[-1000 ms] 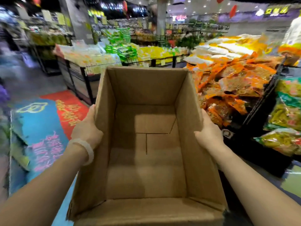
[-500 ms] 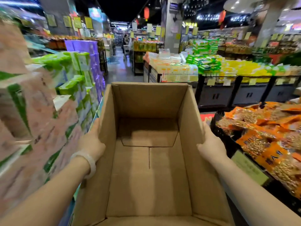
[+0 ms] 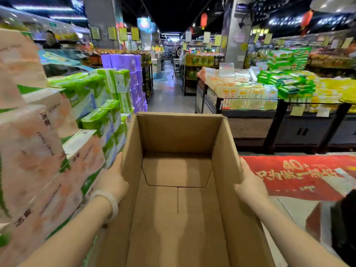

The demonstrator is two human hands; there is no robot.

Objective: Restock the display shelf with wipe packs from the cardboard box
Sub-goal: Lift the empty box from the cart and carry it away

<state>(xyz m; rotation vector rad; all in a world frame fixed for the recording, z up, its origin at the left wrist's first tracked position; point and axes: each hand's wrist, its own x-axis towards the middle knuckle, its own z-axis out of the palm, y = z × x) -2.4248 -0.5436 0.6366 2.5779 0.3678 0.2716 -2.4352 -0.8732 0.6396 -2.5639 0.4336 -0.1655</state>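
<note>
A red floor mat (image 3: 300,176) with yellow lettering lay to the right. Beyond it, black display tables (image 3: 289,128) carried green and yellow packets (image 3: 287,85). Red lanterns (image 3: 203,19) hung overhead.

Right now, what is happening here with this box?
A person carries an open cardboard box through a store aisle, the left hand on its left wall and the right hand on its right wall. The box is empty. Stacked packs stand close on the left.
</note>
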